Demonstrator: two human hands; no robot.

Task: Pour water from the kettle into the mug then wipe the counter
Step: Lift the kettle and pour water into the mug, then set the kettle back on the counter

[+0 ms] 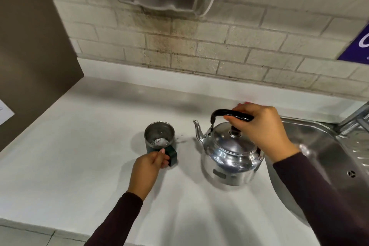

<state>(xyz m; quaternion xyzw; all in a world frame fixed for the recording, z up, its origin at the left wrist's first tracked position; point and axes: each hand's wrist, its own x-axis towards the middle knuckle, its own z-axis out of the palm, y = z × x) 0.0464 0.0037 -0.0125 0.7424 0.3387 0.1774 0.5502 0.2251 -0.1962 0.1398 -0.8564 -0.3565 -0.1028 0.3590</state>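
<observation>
Under my right hand (pixel 261 128) sits the kettle (pixel 229 158), and my fingers are curled shut around its black arched handle (pixel 232 115). From the head view it looks to rest flat on the white counter (pixel 79 156), upright, with the thin curved spout (pixel 197 130) pointing away from my palm toward the mug (pixel 159 139). My left hand (pixel 149 166) is closed on the mug's dark green handle (pixel 172 156), pinching it between thumb and fingertips, so the mug stands just beyond my knuckles and well short of the spout.

I judge the task is early or midway. Something pale glints at the bottom of the mug, but I cannot tell whether it is water or only a reflection on the steel lining. A few small dark specks or drops lie on the counter between the mug and the spout, which may be what needs wiping. No cloth is in sight, so the wipe is not yet done.

As for materials, the kettle is polished metal, round-bellied and domed, with a black knob (pixel 235 131) on the lid just below my grip; it will be slick. The mug is a short cylinder, brushed steel inside. The counter is matt and smooth. Outward of my right wrist lies a stainless sink (pixel 319 156), with pale brick wall (pixel 239 36) behind.
</observation>
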